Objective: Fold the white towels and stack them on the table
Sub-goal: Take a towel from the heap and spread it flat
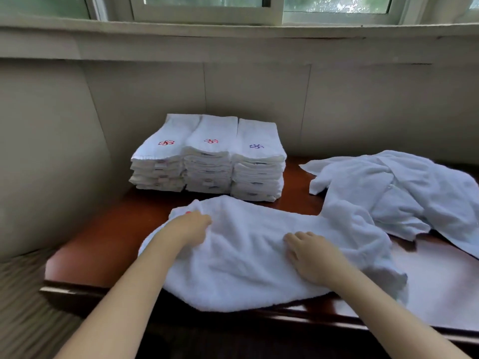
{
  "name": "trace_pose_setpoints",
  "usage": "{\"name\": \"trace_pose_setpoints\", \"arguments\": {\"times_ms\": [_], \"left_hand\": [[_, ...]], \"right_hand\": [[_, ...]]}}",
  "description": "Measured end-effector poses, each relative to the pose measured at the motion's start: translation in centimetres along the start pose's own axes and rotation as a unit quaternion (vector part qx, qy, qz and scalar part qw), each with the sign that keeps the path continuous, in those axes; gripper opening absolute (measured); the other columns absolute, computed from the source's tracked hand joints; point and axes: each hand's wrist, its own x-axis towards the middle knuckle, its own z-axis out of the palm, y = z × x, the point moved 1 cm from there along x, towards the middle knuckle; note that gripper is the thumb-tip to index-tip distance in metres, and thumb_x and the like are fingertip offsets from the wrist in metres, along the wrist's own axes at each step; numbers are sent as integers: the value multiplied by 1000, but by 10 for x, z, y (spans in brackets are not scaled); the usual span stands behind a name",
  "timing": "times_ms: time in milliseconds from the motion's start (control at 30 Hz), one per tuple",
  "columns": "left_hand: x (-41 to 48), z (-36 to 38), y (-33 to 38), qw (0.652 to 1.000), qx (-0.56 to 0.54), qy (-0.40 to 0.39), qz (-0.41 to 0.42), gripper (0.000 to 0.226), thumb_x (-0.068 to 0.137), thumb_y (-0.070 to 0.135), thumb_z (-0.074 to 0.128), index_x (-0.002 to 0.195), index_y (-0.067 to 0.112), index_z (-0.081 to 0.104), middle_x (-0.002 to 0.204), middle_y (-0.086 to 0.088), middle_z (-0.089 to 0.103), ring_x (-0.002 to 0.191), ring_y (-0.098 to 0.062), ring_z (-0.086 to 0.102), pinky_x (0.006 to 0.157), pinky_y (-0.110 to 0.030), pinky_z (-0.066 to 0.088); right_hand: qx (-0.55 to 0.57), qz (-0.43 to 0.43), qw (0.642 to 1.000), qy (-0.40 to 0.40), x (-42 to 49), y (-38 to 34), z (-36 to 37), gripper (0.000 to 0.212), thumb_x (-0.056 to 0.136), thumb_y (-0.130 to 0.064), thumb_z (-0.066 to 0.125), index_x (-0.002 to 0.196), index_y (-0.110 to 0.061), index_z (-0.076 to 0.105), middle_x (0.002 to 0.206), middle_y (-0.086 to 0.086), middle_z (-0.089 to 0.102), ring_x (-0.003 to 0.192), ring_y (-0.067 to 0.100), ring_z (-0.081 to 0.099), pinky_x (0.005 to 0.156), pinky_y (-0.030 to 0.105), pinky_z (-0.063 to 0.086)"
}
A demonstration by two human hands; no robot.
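A white towel [248,255] lies spread and rumpled across the front of the dark red-brown table [108,244]. My left hand [190,225] grips its far left corner, with the fingers curled into the cloth. My right hand [308,252] rests flat on the towel's middle right part, fingers spread. Behind the towel, three stacks of folded white towels [210,156] stand side by side, each with an embroidered mark on top.
A loose heap of unfolded white towels [404,193] covers the right side of the table. A beige wall and a window sill rise right behind the table. Striped carpet [23,307] lies below at the left.
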Motion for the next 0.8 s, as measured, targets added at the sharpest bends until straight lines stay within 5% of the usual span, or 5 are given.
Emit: {"name": "trace_pose_setpoints", "arguments": {"times_ms": [167, 300, 533, 667, 800], "left_hand": [[3, 10, -58, 955, -280, 75, -61, 24, 90, 5, 47, 100, 20, 64, 103, 0, 60, 93, -18, 56, 73, -25, 42], [4, 20, -92, 962, -214, 110, -128, 26, 93, 11, 42, 108, 21, 61, 117, -4, 61, 103, -22, 55, 82, -30, 44], [6, 31, -99, 961, -236, 82, -120, 25, 95, 30, 43, 90, 17, 64, 97, 1, 64, 91, -18, 57, 75, -31, 45], [0, 23, -86, 951, -282, -2, -124, 34, 93, 49, 45, 98, 19, 60, 99, 3, 63, 86, -12, 57, 72, -27, 44], [-12, 11, -70, 934, -337, -89, -75, 30, 90, 34, 57, 120, 28, 56, 118, 5, 61, 105, -17, 58, 83, -27, 49]], "right_hand": [[-20, 87, 995, -39, 16, 13, -6, 37, 102, -37, 25, 94, -18, 56, 109, 6, 60, 97, 26, 59, 63, 29, 36], [-55, 104, 992, -35, 16, 15, 3, 39, 100, -37, 30, 97, -15, 61, 109, 5, 61, 99, 25, 60, 66, 28, 37], [-53, 103, 993, -34, 17, 14, 9, 38, 100, -40, 27, 83, -19, 54, 101, 2, 60, 92, 22, 58, 64, 28, 38], [-36, 95, 995, -7, 15, 14, 11, 36, 100, -40, 26, 72, -21, 41, 95, 0, 60, 88, 21, 58, 62, 29, 37], [-20, 102, 995, -6, 10, 12, 6, 36, 100, -39, 27, 71, -20, 37, 84, -3, 55, 80, 20, 56, 59, 29, 36]]}}
